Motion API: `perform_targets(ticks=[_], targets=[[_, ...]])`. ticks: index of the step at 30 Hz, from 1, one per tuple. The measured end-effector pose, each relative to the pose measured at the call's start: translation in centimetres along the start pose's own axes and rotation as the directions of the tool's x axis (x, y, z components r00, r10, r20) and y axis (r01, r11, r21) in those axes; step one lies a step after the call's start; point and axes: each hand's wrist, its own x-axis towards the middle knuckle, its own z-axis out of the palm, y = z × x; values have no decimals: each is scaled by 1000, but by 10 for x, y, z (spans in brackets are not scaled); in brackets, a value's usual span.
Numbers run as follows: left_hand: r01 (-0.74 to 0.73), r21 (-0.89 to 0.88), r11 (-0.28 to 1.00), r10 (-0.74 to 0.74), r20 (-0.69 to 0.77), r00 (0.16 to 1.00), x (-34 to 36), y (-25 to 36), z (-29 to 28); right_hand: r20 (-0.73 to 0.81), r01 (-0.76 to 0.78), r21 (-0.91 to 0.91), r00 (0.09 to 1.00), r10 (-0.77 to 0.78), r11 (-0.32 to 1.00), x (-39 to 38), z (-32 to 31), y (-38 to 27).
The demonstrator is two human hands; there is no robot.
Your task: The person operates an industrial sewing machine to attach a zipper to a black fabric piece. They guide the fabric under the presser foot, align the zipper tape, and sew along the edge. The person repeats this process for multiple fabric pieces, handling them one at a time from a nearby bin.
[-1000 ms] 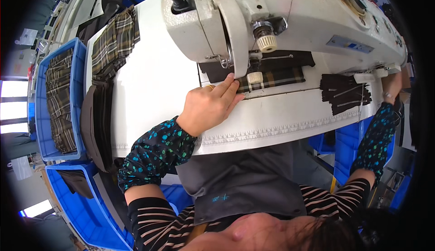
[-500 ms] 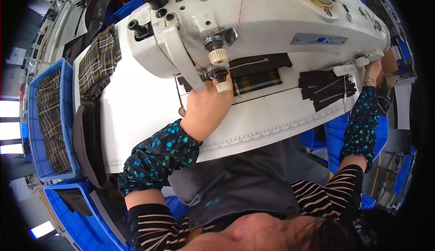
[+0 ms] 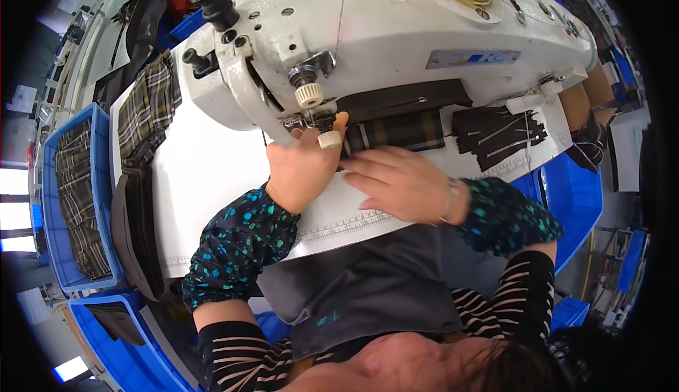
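A white sewing machine (image 3: 382, 31) spans the upper middle of the view. My left hand (image 3: 303, 173) is bent in at its needle area, beside a cream knob (image 3: 329, 139). Its fingertips are mostly hidden behind the machine parts. A dark plaid fabric piece (image 3: 403, 130) lies under the arm of the machine, along a dark brown strip (image 3: 403, 100) with a small metal zipper pull. My right hand (image 3: 399, 183), slightly blurred, lies flat with its fingers stretched to the left, at the near edge of the plaid piece. Whether my left hand pinches the cloth is hidden.
Dark zipper pieces (image 3: 495, 137) lie in a pile right on the white table (image 3: 212, 201). Plaid fabric (image 3: 147, 109) and brown pieces (image 3: 134, 229) rest along the left edge. Blue bins (image 3: 48, 201) stand left, and another blue bin (image 3: 576, 201) is at right.
My right hand has come from the far right end of the machine to the near edge of the plaid piece. My left hand stays at the needle area. The view has shifted slightly.
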Motion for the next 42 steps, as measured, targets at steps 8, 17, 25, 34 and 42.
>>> perform_targets(ticks=[8,17,25,34,42], targets=[[-127,15,992,126,69,990,-5,-4,-11,405,-507,299,835,374,808,51,18,81],[-148,120,982,95,366,926,-15,6,-8,-34,-116,-280,993,111,953,17,-5,-4],[-31,-82,996,42,133,990,-62,-40,-64,-89,-61,-44,994,57,997,48,28,45],[155,-159,975,-75,421,904,-53,-76,-45,-67,-85,-105,995,79,991,50,32,52],[61,-275,959,69,439,896,-28,-111,-9,-37,-92,-195,996,86,976,46,35,54]])
